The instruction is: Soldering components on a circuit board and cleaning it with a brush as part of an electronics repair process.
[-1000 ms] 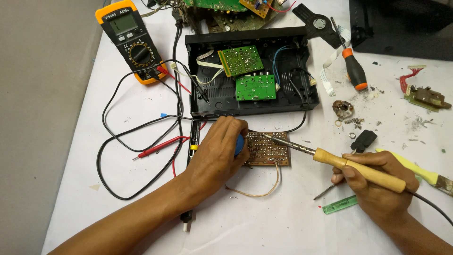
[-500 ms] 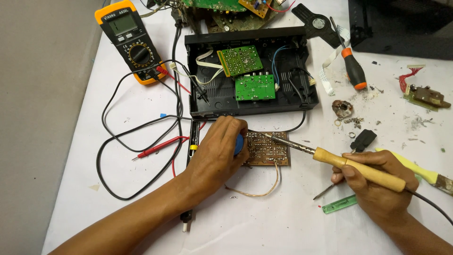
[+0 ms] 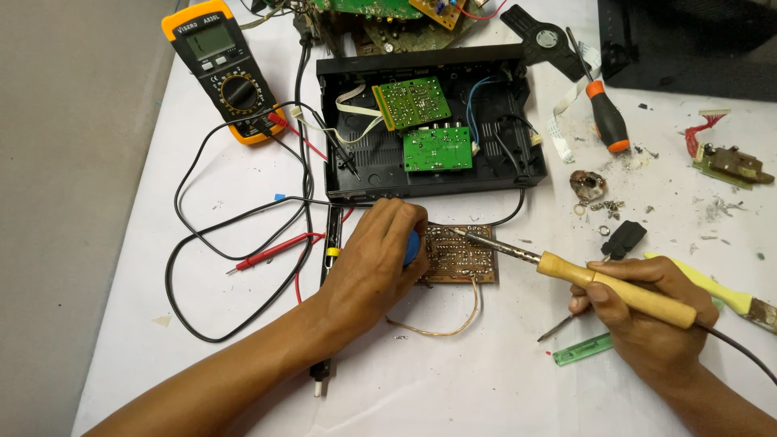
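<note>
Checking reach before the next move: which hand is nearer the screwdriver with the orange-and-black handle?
Right. The right hand sits below the screwdriver, holding the soldering iron; the left hand is farther off, left of it.

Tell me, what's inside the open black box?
Inside the black box sit two green circuit boards, blue wires and a pale ribbon cable. Whatever lies beneath the boards is covered.

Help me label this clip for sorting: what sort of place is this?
Probably an electronics repair bench. The right hand holds a soldering iron to a brown circuit board that the left hand steadies. A multimeter with its leads and an opened black case holding green boards lie on the white table.
</note>
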